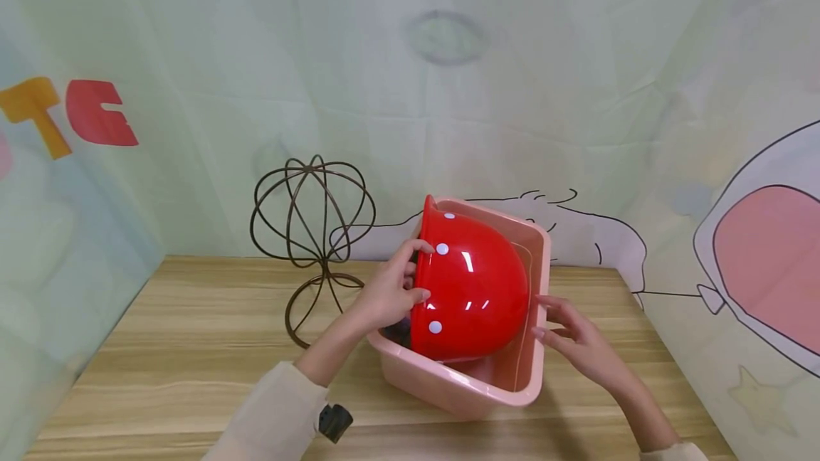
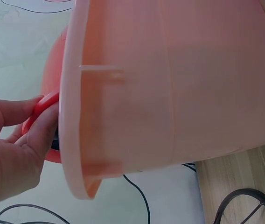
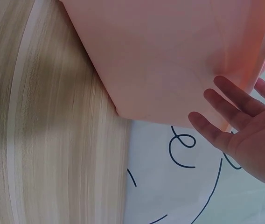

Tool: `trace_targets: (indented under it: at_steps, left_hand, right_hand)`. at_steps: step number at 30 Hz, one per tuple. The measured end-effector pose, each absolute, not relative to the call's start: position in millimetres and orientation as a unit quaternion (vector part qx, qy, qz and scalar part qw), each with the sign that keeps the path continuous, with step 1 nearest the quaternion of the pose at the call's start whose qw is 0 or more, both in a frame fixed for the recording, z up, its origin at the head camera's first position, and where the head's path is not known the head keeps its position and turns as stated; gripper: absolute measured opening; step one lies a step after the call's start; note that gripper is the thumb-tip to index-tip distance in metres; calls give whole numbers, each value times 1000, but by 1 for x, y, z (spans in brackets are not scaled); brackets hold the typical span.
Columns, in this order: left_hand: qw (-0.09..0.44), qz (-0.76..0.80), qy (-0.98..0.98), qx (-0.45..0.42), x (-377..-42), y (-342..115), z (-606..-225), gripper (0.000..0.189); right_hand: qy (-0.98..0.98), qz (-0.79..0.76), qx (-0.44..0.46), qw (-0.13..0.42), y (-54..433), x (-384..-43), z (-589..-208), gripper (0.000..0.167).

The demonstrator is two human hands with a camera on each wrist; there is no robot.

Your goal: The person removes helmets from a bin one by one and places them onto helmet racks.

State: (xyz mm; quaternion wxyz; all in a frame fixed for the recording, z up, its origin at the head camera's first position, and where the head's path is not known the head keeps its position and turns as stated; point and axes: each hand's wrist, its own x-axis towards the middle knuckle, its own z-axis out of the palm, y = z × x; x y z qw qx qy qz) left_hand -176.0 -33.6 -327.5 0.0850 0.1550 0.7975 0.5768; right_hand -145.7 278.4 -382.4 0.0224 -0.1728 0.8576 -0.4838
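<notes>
A glossy red helmet with white dots lies on its side in a pink plastic bin, its open side facing left. My left hand pinches the helmet's rim, thumb on one side and fingers on the other, as the left wrist view also shows. Something dark shows inside the helmet's opening. My right hand is at the bin's right rim with its fingers extended. In the right wrist view, the fingers spread beside the bin's outer wall.
A dark wire stand with a round cage top stands left of the bin on the wood-grain table. A printed cloth hangs behind and at both sides. A small black device sits at the left sleeve.
</notes>
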Motion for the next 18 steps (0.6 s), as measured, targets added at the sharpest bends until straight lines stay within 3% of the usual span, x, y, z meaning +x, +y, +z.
trace_targets:
  at_steps: [18]
  left_hand:
    - [68, 600, 785, 139, -174, -28, -326, 53]
  right_hand:
    - [862, -481, -154, 48, 276, -142, -378, 51]
